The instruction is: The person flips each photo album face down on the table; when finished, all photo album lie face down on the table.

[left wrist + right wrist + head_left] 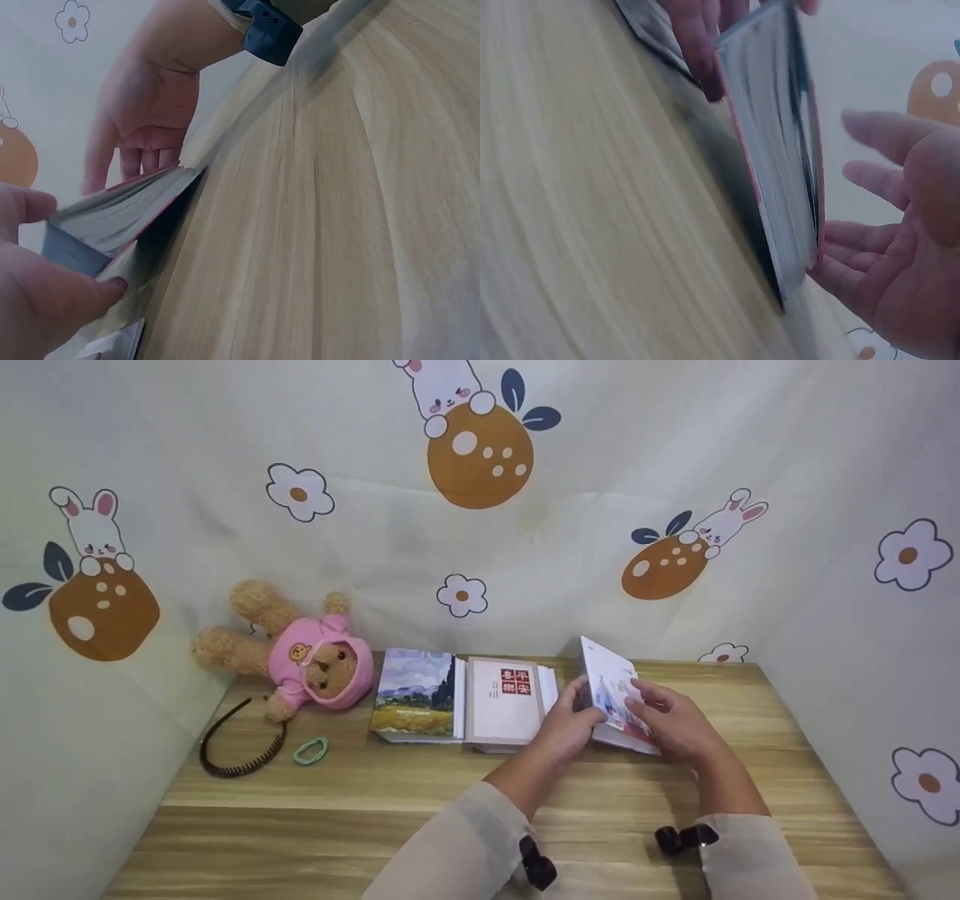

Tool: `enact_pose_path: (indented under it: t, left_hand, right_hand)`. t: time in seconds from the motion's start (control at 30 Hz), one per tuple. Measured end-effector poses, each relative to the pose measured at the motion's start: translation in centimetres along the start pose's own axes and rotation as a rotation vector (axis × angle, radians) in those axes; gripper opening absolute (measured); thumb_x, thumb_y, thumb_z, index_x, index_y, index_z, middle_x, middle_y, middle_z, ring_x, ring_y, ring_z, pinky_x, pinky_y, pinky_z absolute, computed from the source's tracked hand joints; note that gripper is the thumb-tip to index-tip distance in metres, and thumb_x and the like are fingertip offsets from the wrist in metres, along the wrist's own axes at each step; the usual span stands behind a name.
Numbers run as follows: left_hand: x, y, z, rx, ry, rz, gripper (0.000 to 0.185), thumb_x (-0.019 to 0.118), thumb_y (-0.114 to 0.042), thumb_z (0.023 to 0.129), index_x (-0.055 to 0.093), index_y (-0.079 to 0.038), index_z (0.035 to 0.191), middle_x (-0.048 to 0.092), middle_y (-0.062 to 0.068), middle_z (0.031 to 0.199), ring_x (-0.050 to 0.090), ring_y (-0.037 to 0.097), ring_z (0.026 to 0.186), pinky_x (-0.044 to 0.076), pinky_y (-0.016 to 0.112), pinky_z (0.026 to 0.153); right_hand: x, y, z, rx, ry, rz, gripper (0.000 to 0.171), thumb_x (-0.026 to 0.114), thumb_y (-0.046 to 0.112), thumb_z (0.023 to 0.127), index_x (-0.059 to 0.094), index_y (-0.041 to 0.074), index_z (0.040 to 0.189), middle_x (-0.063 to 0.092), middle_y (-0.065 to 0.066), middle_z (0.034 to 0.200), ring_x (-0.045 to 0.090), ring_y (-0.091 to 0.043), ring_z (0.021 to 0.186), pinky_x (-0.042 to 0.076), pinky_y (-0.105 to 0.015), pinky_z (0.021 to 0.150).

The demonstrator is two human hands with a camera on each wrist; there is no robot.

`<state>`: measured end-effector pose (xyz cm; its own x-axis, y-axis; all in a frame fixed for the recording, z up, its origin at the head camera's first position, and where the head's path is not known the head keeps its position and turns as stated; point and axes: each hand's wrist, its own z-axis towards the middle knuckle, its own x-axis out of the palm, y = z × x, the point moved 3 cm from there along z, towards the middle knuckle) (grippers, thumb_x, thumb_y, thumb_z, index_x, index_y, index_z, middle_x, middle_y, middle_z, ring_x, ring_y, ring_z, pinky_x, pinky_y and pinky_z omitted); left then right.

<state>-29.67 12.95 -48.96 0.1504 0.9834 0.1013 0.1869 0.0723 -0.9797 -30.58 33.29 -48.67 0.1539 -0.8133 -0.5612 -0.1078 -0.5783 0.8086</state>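
Observation:
A thick photo album (616, 697) with a white cover and red along its lower edge is tilted, its left side raised off the wooden table. My left hand (566, 725) grips it by the spine, thumb on one side and fingers on the other. The right hand (675, 724) touches the front cover near the opposite edge, its fingers extended, as the right wrist view shows of that hand (922, 232). Page edges of the album (124, 217) face the left wrist camera. Just left of it lies a beige album (504, 705) with a red square of characters.
A landscape-painting photo album (414, 694) lies beside the beige one. Farther left are a plush toy (319, 652) in a pink hoodie, a brown toothed headband (240, 771) and a green hair tie (310, 751). A printed curtain (360, 547) encloses the table's back and sides.

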Motion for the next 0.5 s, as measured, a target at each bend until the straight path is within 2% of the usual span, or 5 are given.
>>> enact_pose_path:
  t: [0.1,0.17,0.27,0.37,0.5]
  left_hand:
    - [0.4,-0.4,0.0,-0.002,0.026,-0.082,0.064,0.070,-0.011,0.095,0.053,-0.023,0.155,0.049,0.014,0.167,0.045,0.031,0.156,0.038,0.047,0.130]
    - [0.7,-0.7,0.0,0.001,0.049,-0.120,0.060,0.069,-0.012,0.098,0.053,-0.024,0.155,0.047,0.016,0.168,0.046,0.033,0.156,0.041,0.048,0.128]
    - [1.1,-1.3,-0.1,0.006,0.084,-0.155,0.060,0.069,-0.015,0.101,0.050,-0.024,0.157,0.044,0.016,0.169,0.047,0.035,0.155,0.046,0.051,0.124]
    - [1.3,-2.0,-0.3,0.017,0.096,-0.158,0.062,0.070,-0.019,0.102,0.047,-0.021,0.159,0.043,0.015,0.170,0.048,0.034,0.153,0.048,0.051,0.122]
    - [1.7,-2.8,-0.5,0.030,0.071,-0.105,0.062,0.072,-0.025,0.102,0.049,-0.020,0.159,0.051,0.008,0.164,0.050,0.032,0.151,0.047,0.051,0.123]
  right_hand:
    - [0.2,1.1,-0.5,0.006,0.022,0.010,0.081,0.062,0.068,0.100,0.044,0.023,0.165,0.038,-0.023,0.172,0.047,-0.040,0.151,0.045,-0.052,0.124]
    - [0.3,1.9,-0.8,0.000,0.030,0.034,0.079,0.060,0.068,0.100,0.044,0.025,0.165,0.039,-0.021,0.172,0.050,-0.036,0.145,0.053,-0.044,0.117]
    - [0.2,3.0,-1.3,-0.040,0.012,0.082,0.072,0.058,0.063,0.104,0.046,0.026,0.164,0.046,-0.018,0.168,0.052,-0.032,0.142,0.053,-0.037,0.112]
    - [0.0,3.8,-1.7,-0.095,-0.020,0.142,0.068,0.056,0.058,0.107,0.045,0.024,0.164,0.047,-0.016,0.168,0.050,-0.036,0.149,0.049,-0.046,0.119]
    - [-0.5,4.1,-2.0,-0.108,-0.031,0.261,0.070,0.052,0.060,0.107,0.039,0.027,0.167,0.035,-0.012,0.176,0.039,-0.043,0.159,0.038,-0.067,0.124]
